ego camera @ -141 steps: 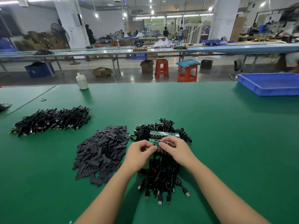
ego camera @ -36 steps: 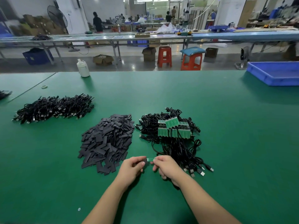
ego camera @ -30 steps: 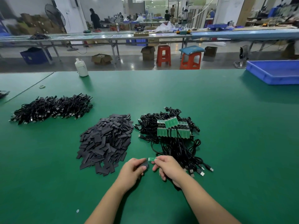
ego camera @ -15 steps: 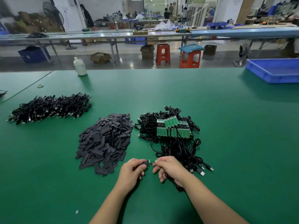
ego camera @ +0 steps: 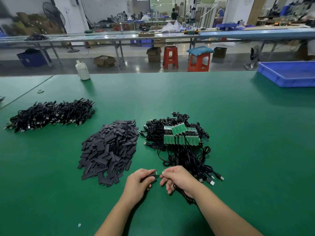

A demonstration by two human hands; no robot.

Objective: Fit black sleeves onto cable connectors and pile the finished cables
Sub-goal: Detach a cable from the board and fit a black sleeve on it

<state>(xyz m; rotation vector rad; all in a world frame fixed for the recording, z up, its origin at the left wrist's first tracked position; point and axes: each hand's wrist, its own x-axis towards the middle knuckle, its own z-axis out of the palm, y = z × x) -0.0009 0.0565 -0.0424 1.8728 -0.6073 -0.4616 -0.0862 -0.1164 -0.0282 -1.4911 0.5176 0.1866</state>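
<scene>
My left hand (ego camera: 138, 183) pinches a black sleeve (ego camera: 152, 174) near the table's front edge. Facing it, my right hand (ego camera: 179, 180) grips a small green connector board (ego camera: 159, 172), whose tip meets the sleeve's mouth; its black cable loops under my right palm. A heap of loose black sleeves (ego camera: 110, 149) lies just left of my hands. Behind my right hand sits a tangle of black cables with green boards (ego camera: 180, 138). A pile of sleeved cables (ego camera: 51, 114) lies at the far left.
A white bottle (ego camera: 82, 70) stands near the green table's far edge (ego camera: 153, 73). A blue tray (ego camera: 289, 74) sits at the far right. USB plugs (ego camera: 210, 179) fan out right of my right hand. Stools and benches stand beyond the table.
My hands drew one cable out of the tangle and brought it near the front edge. The left hand took a sleeve, and the board's tip now meets it.
</scene>
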